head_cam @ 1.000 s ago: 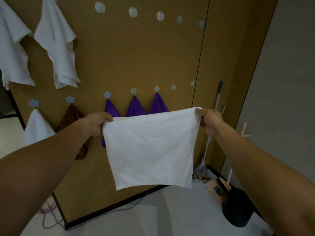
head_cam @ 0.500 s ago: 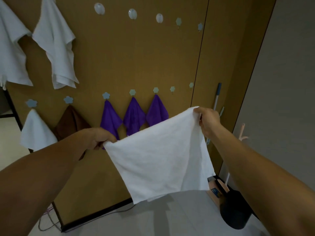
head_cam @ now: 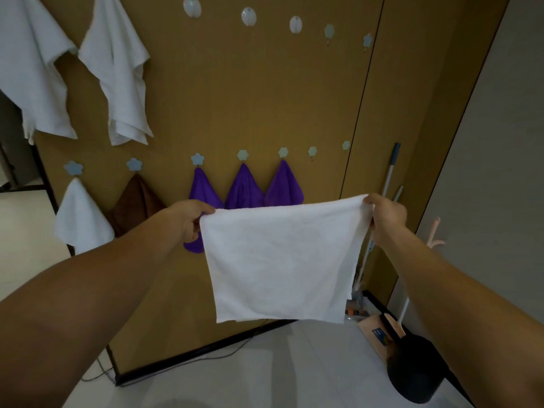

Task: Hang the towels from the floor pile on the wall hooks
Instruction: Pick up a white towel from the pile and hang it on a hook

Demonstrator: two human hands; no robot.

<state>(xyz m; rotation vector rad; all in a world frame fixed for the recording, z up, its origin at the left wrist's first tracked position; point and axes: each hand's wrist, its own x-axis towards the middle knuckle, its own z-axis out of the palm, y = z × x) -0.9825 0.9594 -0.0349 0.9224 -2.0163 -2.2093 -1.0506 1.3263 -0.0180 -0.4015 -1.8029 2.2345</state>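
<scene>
The left hand (head_cam: pixel 188 220) and right hand (head_cam: pixel 385 214) each pinch a top corner of the white towel (head_cam: pixel 279 260). Below the fingers it hangs limp, so it looks light and soft. A corner seems the best hold for hooking.

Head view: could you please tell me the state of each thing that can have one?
Held towel: spread out, off the hooks.
Left hand: pinches its top left corner.
Right hand: pinches its top right corner.
Purple towels: three, hung.
Brown towel: hung.
Small white towel: hung.
Big white towels: two, hung.
Bare hooks: five upper, two lower.
</scene>
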